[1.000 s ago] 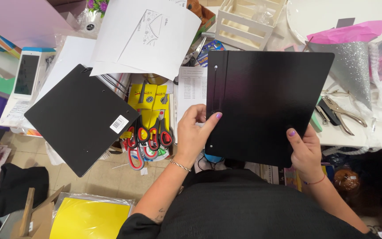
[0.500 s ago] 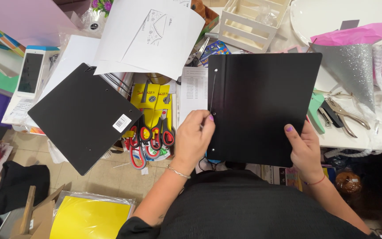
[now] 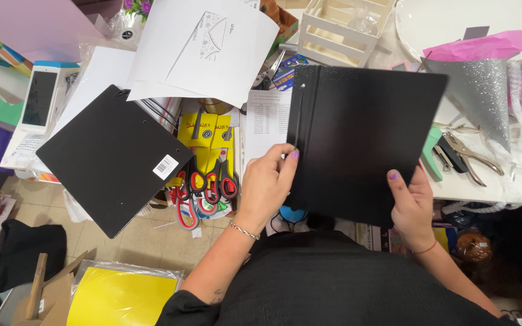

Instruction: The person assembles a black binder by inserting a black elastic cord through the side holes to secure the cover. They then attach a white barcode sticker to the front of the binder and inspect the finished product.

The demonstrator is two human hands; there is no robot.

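You hold a black cover board [image 3: 364, 139] up over the cluttered worktop [image 3: 484, 187], tilted slightly, with both hands. Your left hand [image 3: 268, 184] grips its left edge beside the punched hole and crease line, fingers curled round the edge, thumb on the face. Your right hand [image 3: 411, 202] pinches the lower right corner, thumb pressed on top. A second black board [image 3: 113, 157] with a white barcode sticker lies well apart to the left, overhanging the worktop edge. Between the two boards sits a yellow pack of red-handled scissors [image 3: 206, 175]. White printed sheets [image 3: 206, 48] lie above them, and a silver glitter cone [image 3: 481, 93] rests just beside the held board's right side.
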